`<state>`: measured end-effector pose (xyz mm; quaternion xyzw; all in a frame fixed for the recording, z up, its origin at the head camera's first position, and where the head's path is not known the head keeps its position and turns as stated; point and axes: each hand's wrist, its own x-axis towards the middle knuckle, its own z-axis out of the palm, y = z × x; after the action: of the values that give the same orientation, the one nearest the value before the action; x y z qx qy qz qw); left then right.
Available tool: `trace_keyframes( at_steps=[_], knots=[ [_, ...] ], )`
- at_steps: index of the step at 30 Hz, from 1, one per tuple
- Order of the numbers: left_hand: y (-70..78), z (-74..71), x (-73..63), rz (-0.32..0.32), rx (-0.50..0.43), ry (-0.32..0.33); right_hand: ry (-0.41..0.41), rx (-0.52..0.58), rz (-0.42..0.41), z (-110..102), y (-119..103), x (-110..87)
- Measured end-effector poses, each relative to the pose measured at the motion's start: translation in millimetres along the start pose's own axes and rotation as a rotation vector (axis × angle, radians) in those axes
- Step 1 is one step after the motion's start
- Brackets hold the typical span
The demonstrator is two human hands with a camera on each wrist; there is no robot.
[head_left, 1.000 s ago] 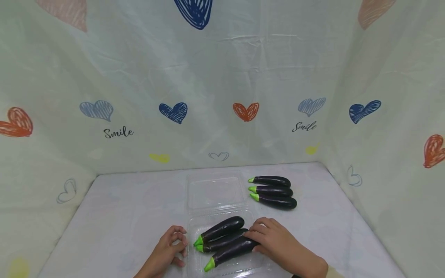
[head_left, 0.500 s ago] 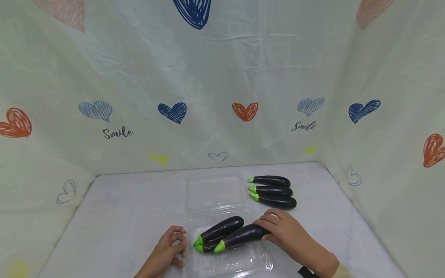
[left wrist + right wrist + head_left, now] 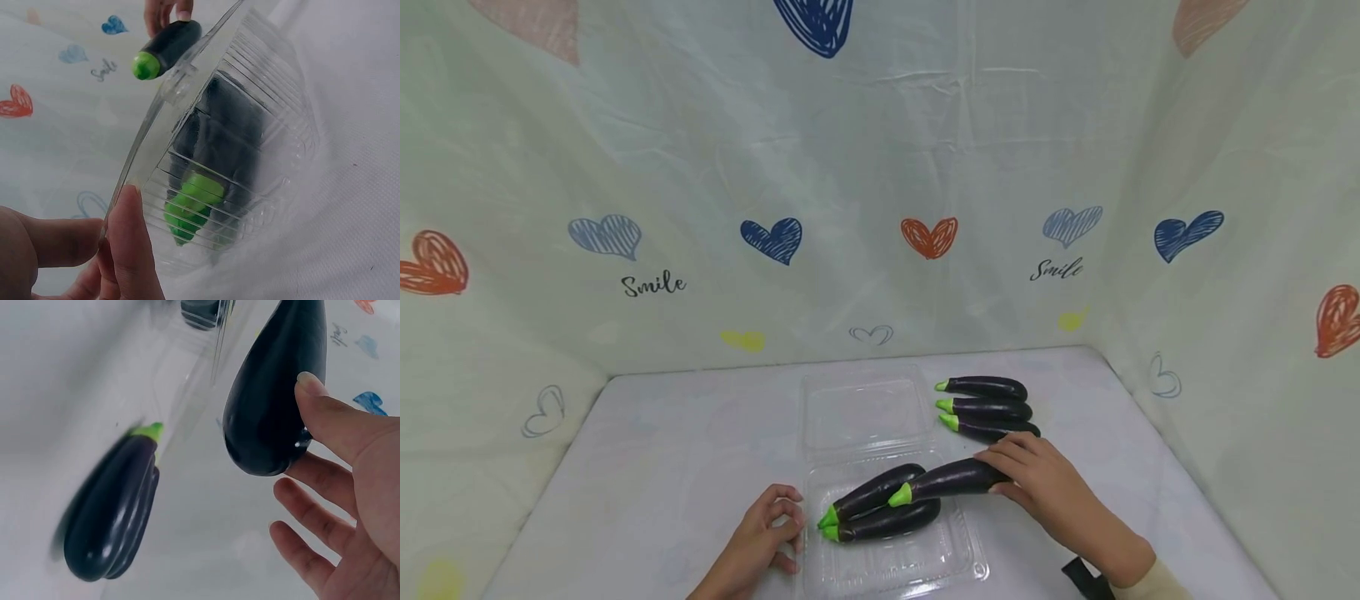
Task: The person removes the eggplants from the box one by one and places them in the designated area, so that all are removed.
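A dark purple eggplant (image 3: pixel 951 479) with a green stem end hangs over the clear plastic clamshell container (image 3: pixel 925 571). My right hand (image 3: pixel 1052 496) grips its rounded end; in the right wrist view the thumb presses on the eggplant (image 3: pixel 269 406). Inside the container's base lie two more eggplants, an upper one (image 3: pixel 876 492) and a lower one (image 3: pixel 895 521), stems to the left. At the container's left edge is my left hand (image 3: pixel 756 533). Its thumb and forefinger pinch the clear rim (image 3: pixel 134 156) in the left wrist view.
Three eggplants (image 3: pixel 988 408) lie side by side on the white table (image 3: pixel 700 442), right of the container's opened lid (image 3: pixel 865 412). A pale cloth with printed hearts (image 3: pixel 880 167) rises behind and at both sides.
My right hand has lifted the eggplant from the front of the container and moved it up and to the right, uncovering the lower eggplant. The left hand has stayed at the rim.
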<state>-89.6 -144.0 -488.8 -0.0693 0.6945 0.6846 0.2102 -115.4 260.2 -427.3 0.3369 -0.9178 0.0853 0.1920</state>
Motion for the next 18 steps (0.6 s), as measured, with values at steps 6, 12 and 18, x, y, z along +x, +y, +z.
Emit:
trace_keyframes(
  at_steps=[6,12,18],
  knots=[
    [1.0,1.6,1.5,0.002,0.002,-0.006,0.010,-0.043,0.042,-2.6,9.2,-5.2],
    [0.9,2.2,2.7,-0.002,0.008,0.004,0.005,-0.051,0.090,-1.8,18.4,-12.5],
    [-0.6,1.4,2.6,0.001,0.004,0.000,0.046,-0.045,0.089,0.3,31.0,-21.1]
  ],
)
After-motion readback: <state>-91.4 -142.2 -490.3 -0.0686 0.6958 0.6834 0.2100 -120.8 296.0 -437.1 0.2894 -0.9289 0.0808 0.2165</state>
